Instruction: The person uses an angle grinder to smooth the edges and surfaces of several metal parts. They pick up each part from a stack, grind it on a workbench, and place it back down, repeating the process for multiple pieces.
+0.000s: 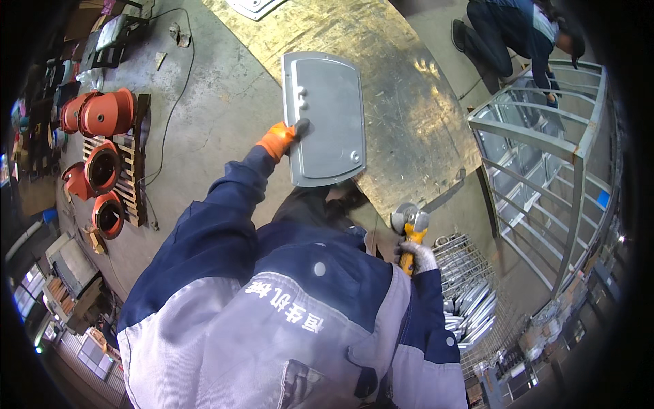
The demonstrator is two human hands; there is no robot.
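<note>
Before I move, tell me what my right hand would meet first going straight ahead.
Likely the near edge of the worn board, with the angle grinder in the right hand leading; height is unclear, so it may pass over.

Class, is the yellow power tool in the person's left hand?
No, the right hand holds the power tool; the left hand holds the grey panel.

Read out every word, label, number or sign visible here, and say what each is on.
Jacket: a row of printed characters across the chest, which I won't copy.
Grey panel: no readable text.
Yellow power tool: any markings too small to read.
Elsewhere: too small or blurred to read.
</note>
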